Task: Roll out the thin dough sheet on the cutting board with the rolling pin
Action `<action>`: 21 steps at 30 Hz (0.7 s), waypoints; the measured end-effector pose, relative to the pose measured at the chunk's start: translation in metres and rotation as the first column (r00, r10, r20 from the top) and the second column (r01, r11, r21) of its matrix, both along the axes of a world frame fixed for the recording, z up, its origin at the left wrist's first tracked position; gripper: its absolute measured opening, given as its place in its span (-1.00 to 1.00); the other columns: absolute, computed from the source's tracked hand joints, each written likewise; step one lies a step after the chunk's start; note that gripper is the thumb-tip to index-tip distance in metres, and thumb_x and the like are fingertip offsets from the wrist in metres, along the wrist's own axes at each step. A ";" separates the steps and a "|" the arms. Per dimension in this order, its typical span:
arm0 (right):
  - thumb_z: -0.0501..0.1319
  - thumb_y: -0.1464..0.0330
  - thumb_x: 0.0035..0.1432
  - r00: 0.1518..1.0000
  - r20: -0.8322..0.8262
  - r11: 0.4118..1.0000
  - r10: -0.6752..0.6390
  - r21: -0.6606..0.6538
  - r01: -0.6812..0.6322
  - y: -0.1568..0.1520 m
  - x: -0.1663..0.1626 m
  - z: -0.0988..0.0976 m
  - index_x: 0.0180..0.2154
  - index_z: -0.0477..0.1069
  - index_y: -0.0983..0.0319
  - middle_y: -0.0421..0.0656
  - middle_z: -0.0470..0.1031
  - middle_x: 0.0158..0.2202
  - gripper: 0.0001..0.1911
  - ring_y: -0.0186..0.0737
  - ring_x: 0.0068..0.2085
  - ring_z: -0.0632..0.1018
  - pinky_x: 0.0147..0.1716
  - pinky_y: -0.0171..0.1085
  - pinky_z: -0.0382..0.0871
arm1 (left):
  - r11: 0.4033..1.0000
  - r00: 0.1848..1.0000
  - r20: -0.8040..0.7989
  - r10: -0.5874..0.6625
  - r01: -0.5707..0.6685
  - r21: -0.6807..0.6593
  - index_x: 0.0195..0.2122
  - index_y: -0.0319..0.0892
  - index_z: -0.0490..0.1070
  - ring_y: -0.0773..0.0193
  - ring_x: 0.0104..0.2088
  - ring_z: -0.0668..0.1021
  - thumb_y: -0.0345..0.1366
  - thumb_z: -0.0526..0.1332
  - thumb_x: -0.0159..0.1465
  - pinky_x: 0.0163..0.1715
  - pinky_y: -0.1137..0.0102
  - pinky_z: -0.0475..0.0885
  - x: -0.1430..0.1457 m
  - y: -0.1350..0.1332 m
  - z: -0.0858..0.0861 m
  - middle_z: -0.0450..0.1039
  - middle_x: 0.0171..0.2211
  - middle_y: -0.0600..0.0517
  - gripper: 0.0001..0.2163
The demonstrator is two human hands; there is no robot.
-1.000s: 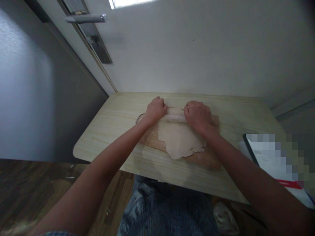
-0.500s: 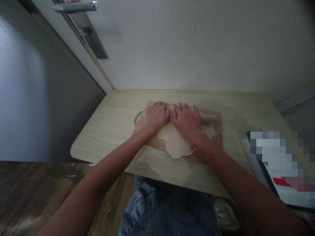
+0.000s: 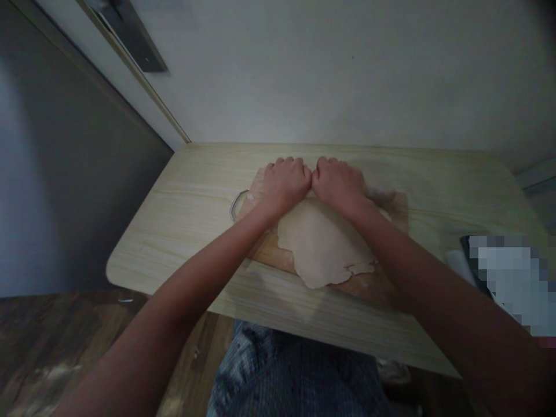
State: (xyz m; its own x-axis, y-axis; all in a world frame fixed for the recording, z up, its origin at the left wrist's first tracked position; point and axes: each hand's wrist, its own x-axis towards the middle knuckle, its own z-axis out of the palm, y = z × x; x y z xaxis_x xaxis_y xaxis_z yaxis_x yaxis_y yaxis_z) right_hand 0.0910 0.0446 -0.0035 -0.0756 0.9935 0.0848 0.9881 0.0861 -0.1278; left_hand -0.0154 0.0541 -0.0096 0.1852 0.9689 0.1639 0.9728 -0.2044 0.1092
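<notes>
Rolling step: left hand (image 3: 284, 185), right hand (image 3: 341, 186) clenched over rolling pin (image 3: 383, 194), 12 o'clock edge of dough sheet (image 3: 324, 243); next stroke likely wants even pressure

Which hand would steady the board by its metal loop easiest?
Left, probably. The left hand rests at the left end of the board, just beside its metal loop; the right hand lies farther off, over the dough.

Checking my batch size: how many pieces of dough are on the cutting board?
1: a flat sheet of dough on the cutting board, its far edge under the left hand and right hand; those could hide more.
</notes>
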 end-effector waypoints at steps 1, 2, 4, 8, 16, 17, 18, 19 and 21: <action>-0.14 0.35 0.18 1.000 -0.004 1.000 -0.004 -0.024 0.004 0.003 0.000 0.001 -0.13 0.40 0.36 0.12 0.47 -0.16 -0.58 0.00 -0.17 0.48 -0.29 -0.13 0.27 | 1.000 1.000 0.006 0.001 -0.001 -0.015 -0.22 -0.27 0.42 0.09 -0.16 0.45 -0.30 -0.16 0.26 -0.18 0.22 0.28 0.000 0.003 0.000 0.46 -0.21 -0.15 -0.64; -0.14 0.34 0.18 1.000 -0.008 0.999 -0.007 -0.048 0.007 0.005 0.000 0.001 -0.16 0.42 0.36 0.11 0.49 -0.19 -0.58 -0.01 -0.19 0.49 -0.30 -0.14 0.29 | 0.999 1.000 0.012 0.005 -0.005 -0.034 -0.22 -0.28 0.42 0.10 -0.16 0.45 -0.30 -0.16 0.25 -0.17 0.23 0.29 0.001 0.005 0.001 0.46 -0.21 -0.15 -0.64; -0.12 0.33 0.17 1.000 -0.019 0.997 -0.020 -0.080 0.018 0.009 0.001 0.002 -0.22 0.46 0.36 0.12 0.50 -0.22 -0.57 -0.01 -0.22 0.51 -0.32 -0.14 0.32 | 0.996 0.999 0.028 0.023 -0.021 -0.081 -0.22 -0.29 0.43 0.13 -0.18 0.46 -0.28 -0.15 0.24 -0.17 0.26 0.29 0.001 0.010 0.003 0.46 -0.22 -0.16 -0.62; -0.09 0.29 0.17 0.997 -0.045 0.995 -0.062 -0.078 0.058 0.018 0.002 0.002 -0.22 0.47 0.37 0.15 0.50 -0.24 -0.57 0.02 -0.20 0.52 -0.28 -0.10 0.35 | 0.990 0.996 0.064 0.060 -0.052 -0.128 -0.20 -0.30 0.43 0.13 -0.19 0.48 -0.24 -0.14 0.23 -0.17 0.28 0.31 0.002 0.017 0.005 0.46 -0.22 -0.17 -0.61; -0.07 0.28 0.16 0.996 -0.084 0.995 -0.043 -0.091 0.035 0.035 0.005 -0.003 -0.19 0.45 0.40 0.19 0.49 -0.23 -0.58 0.11 -0.16 0.51 -0.27 -0.02 0.35 | 0.988 0.994 0.083 0.076 -0.063 -0.139 -0.18 -0.28 0.41 0.10 -0.15 0.47 -0.25 -0.11 0.23 -0.18 0.28 0.32 0.003 0.032 0.002 0.43 -0.17 -0.18 -0.64; -0.07 0.28 0.16 0.995 -0.086 0.995 -0.042 -0.091 0.034 0.036 0.005 -0.003 -0.20 0.45 0.40 0.19 0.49 -0.23 -0.58 0.11 -0.17 0.51 -0.27 -0.02 0.35 | 0.988 0.994 0.086 0.073 -0.060 -0.139 -0.17 -0.28 0.40 0.09 -0.14 0.47 -0.24 -0.11 0.23 -0.17 0.27 0.32 0.003 0.034 0.002 0.43 -0.17 -0.17 -0.65; -0.07 0.28 0.16 0.995 -0.087 0.996 -0.041 -0.088 0.033 0.037 0.005 -0.003 -0.19 0.45 0.40 0.19 0.49 -0.23 -0.58 0.10 -0.17 0.51 -0.27 -0.02 0.36 | 0.989 0.994 0.087 0.071 -0.059 -0.139 -0.17 -0.28 0.40 0.09 -0.13 0.47 -0.24 -0.10 0.24 -0.16 0.26 0.32 0.003 0.036 0.001 0.42 -0.16 -0.17 -0.65; -0.07 0.28 0.16 0.995 -0.087 0.996 -0.039 -0.086 0.032 0.038 0.006 -0.003 -0.19 0.45 0.40 0.19 0.49 -0.22 -0.58 0.11 -0.17 0.51 -0.27 -0.02 0.36 | 0.989 0.994 0.086 0.072 -0.060 -0.138 -0.16 -0.28 0.40 0.08 -0.11 0.46 -0.24 -0.10 0.24 -0.16 0.26 0.32 0.003 0.037 0.001 0.41 -0.15 -0.16 -0.65; -0.07 0.28 0.16 0.996 -0.086 0.996 -0.031 -0.085 0.024 0.040 0.006 -0.004 -0.20 0.45 0.40 0.18 0.49 -0.22 -0.57 0.11 -0.17 0.51 -0.27 -0.02 0.36 | 0.988 0.994 0.080 0.074 -0.062 -0.139 -0.15 -0.28 0.39 0.06 -0.09 0.45 -0.24 -0.09 0.24 -0.14 0.24 0.31 0.003 0.040 0.000 0.40 -0.14 -0.15 -0.66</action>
State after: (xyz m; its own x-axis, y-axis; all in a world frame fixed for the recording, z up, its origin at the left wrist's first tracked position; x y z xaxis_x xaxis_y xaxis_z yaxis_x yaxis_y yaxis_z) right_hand 0.0970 0.0851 -0.0074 -0.0443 0.9990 0.0061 0.9746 0.0446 -0.2197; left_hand -0.0125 0.0945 -0.0097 0.1092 0.9931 0.0416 0.9699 -0.1156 0.2143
